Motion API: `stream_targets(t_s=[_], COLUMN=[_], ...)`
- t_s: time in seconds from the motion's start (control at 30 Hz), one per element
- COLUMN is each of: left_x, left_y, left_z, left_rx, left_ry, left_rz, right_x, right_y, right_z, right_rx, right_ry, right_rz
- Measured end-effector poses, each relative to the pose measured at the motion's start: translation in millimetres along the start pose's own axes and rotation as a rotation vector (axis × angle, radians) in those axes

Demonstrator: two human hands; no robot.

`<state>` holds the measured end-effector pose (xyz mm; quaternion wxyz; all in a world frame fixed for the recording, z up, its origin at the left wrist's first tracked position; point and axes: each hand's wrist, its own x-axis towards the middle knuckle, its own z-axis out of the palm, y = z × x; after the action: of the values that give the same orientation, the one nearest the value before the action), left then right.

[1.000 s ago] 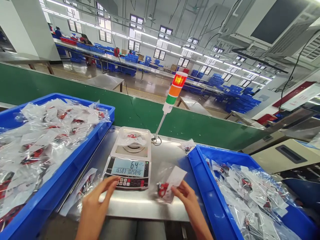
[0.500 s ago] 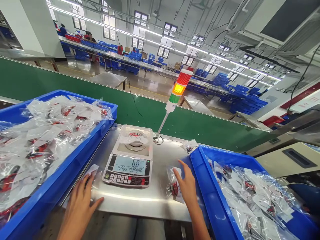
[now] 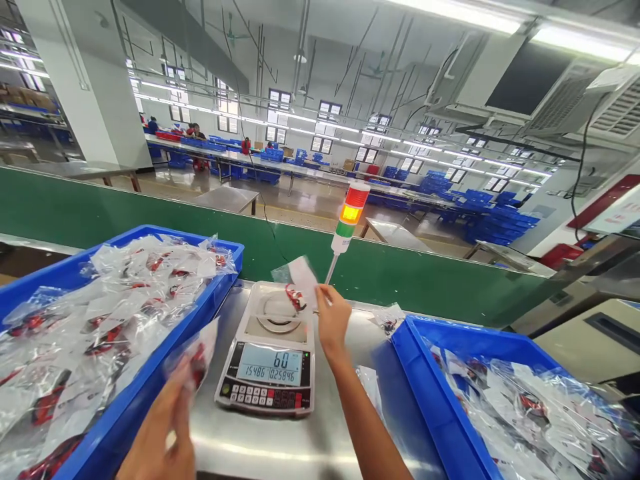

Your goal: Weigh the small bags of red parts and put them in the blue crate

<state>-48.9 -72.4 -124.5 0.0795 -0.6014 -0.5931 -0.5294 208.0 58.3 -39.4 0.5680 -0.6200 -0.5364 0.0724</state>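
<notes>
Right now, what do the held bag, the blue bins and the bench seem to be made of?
The bag in the left hand looks like thin clear plastic: glossy, crinkled. The bins look like moulded plastic, smooth and bright blue. The bench looks like stainless steel, going by its bright reflections.

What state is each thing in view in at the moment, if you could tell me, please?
Left hand: gripping a clear plastic bag.
Right hand: pinching a second bag over the scale.
Digital scale: on, display reads 60.
Stack light: amber lit.
Left blue crate: full of bags.
</notes>
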Motion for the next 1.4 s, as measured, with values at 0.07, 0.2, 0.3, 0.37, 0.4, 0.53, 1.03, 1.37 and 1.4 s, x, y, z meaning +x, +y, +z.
stream_targets(t_s=[0.07,0.2,0.3,0.37,0.4,0.53,1.03,1.37,1.4], left_x=[58.2,127.4,111.0,77.1,56.6,-22.5,-63.8,-59.6,-58.3], left_y=[41.5,76.5,69.4,67.2,69.9,101.7,133.6,140.2,138.7], left_z=[27.7,79.0,90.4,84.4,79.6,69.4,79.9,74.8,74.0], left_rx=[-0.014,-0.02,-0.069,-0.238,-0.342,-0.754,-0.959,-0.759,-0.752], left_ry=[0.064,-0.323,-0.445,-0.522,-0.591,-0.871,-1.129,-0.946,-0.917], left_rz=[0.267,0.567,0.545,0.408,0.3,-0.266,-0.799,-0.792,-0.784], right_x=[-1.8,-25.0,-59.9,-84.4,-95.3,-125.4,-165.4,-174.9,-171.3], right_y=[-3.3,-5.0,5.8,17.0,22.5,36.1,66.8,99.5,104.1], right_z=[-32.8,-103.7,-140.6,-154.2,-158.5,-165.5,-190.4,-193.8,-195.1], right_rx=[0.055,-0.029,-0.106,-0.101,-0.082,0.058,0.02,-0.028,-0.056], right_ry=[0.156,0.269,0.168,0.055,-0.015,-0.315,-0.534,-0.271,-0.198], right_rz=[0.095,0.142,0.169,0.21,0.236,0.361,0.381,0.489,0.491])
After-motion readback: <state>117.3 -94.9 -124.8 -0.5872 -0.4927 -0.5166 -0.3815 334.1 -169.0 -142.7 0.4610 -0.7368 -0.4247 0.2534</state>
